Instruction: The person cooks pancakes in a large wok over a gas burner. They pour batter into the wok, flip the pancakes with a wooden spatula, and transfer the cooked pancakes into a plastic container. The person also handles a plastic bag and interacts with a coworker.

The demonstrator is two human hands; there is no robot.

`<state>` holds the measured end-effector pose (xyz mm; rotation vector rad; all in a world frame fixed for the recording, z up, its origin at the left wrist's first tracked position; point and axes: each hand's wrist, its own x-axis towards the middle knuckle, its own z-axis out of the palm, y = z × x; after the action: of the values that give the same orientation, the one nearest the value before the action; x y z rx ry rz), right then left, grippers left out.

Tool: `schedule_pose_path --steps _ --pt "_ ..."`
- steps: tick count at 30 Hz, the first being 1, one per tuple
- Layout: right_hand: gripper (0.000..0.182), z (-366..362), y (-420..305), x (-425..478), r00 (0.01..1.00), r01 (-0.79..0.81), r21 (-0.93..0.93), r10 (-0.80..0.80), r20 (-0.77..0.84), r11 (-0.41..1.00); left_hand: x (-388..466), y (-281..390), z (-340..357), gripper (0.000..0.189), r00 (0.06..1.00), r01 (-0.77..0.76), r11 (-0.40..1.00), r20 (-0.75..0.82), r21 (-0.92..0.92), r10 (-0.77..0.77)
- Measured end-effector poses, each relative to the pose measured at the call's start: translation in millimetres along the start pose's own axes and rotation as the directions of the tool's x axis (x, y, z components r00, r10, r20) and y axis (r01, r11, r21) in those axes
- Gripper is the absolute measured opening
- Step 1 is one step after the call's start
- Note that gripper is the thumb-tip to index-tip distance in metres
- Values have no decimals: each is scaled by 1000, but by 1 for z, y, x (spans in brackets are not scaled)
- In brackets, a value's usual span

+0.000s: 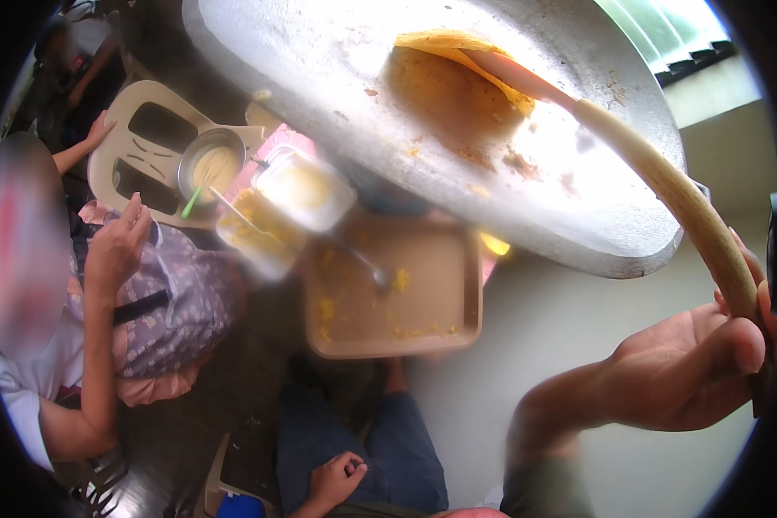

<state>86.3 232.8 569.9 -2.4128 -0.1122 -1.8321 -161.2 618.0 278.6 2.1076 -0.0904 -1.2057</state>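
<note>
In my right hand (686,366) is the handle of a long wooden spatula (660,165). The spatula's blade reaches to a browned yellow sheet of food (447,97), apparently a crepe, and meets its raised edge. This food lies on a big, shiny metal pan (337,107) with scattered brown residue. Down on my lap, over dark blue trousers (395,453), rests my left hand (338,479), fingers curled and seemingly holding nothing.
A brown tray (362,317) bears yellow crumbs and a metal spoon (379,275). Plastic tubs (311,184) stand beside it. On a beige plastic chair (120,123) sits a metal bowl (184,165) of pale batter with a green-handled utensil (192,202). A person in a floral apron (188,285) is at left.
</note>
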Motion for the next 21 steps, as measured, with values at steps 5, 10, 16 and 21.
schedule_pose_path --steps 5,10,16,21 --pt "39 -1 1 3 1000 9 46 -10 30 999 2 0 1 20 1000 23 1000 10 -1 -23" --pt "36 -11 -19 15 981 -150 180 124 151 972 -3 6 -9 21 999 42 999 17 -12 -41" --pt "19 -54 -52 97 815 -366 -26 334 474 930 -6 -6 -33 23 998 -17 997 -57 -69 14" --pt "12 -74 -75 143 641 -314 -158 332 692 936 20 -28 -69 18 992 -91 881 31 -464 119"
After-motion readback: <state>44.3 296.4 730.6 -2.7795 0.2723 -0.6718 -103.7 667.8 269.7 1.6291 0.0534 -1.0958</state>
